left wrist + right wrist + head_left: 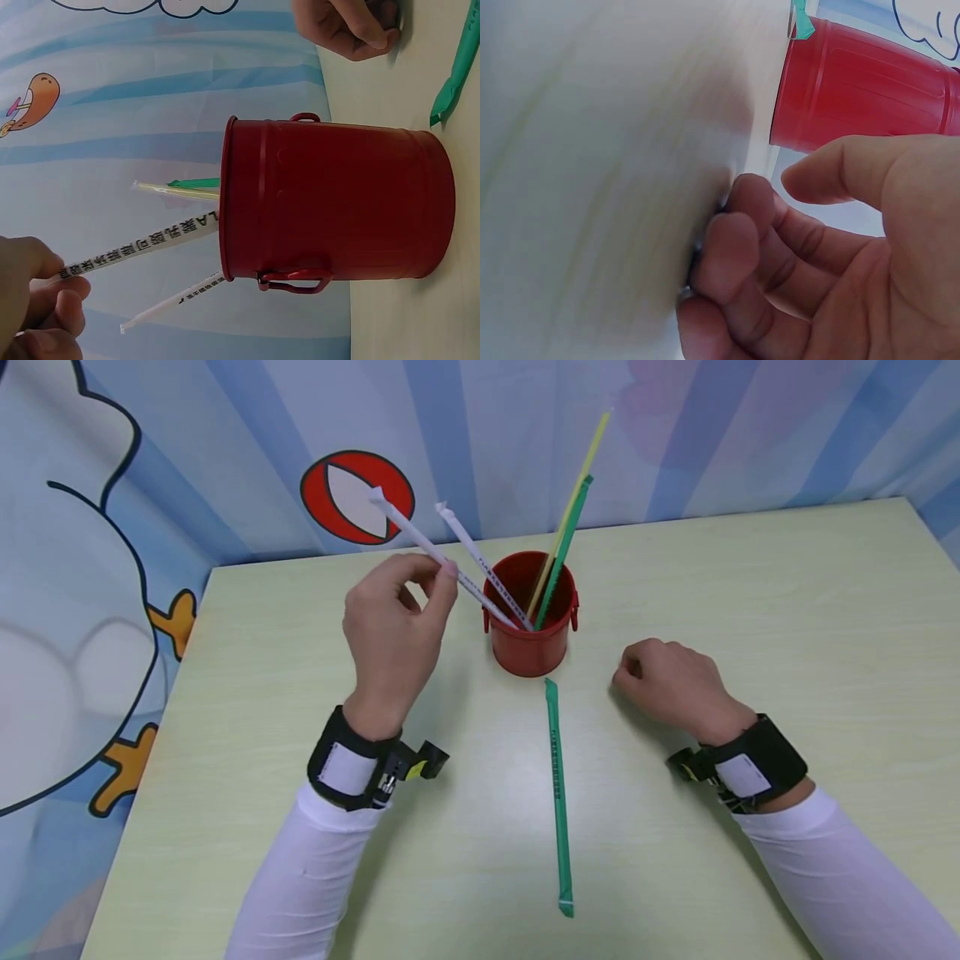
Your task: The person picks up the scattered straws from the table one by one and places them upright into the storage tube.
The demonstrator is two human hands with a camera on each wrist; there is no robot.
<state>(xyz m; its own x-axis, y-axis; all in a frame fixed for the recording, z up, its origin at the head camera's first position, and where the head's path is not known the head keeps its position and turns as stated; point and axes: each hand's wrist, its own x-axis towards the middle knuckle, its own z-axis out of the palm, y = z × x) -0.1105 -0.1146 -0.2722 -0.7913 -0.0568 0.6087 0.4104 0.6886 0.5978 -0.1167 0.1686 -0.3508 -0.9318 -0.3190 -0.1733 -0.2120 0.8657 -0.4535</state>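
My left hand [401, 631] pinches a white paper-wrapped straw [408, 531] between thumb and finger. The lower end of that straw is inside a small red bucket [529, 652]. Another white wrapped straw [468, 543], a yellow straw [592, 452] and a green wrapped straw [573, 522] lean in the bucket. In the left wrist view, dark printing runs along the pinched straw [142, 244]. To the right of the bucket my right hand [671, 685] rests on the table with loosely curled fingers and holds nothing, as the right wrist view also shows.
A second green wrapped straw [558, 793] lies on the pale wooden table [825, 635] in front of the bucket, between my arms. Behind the table hangs a blue striped cloth [510, 427] with cartoon prints. Both wrists wear black camera straps [348, 764].
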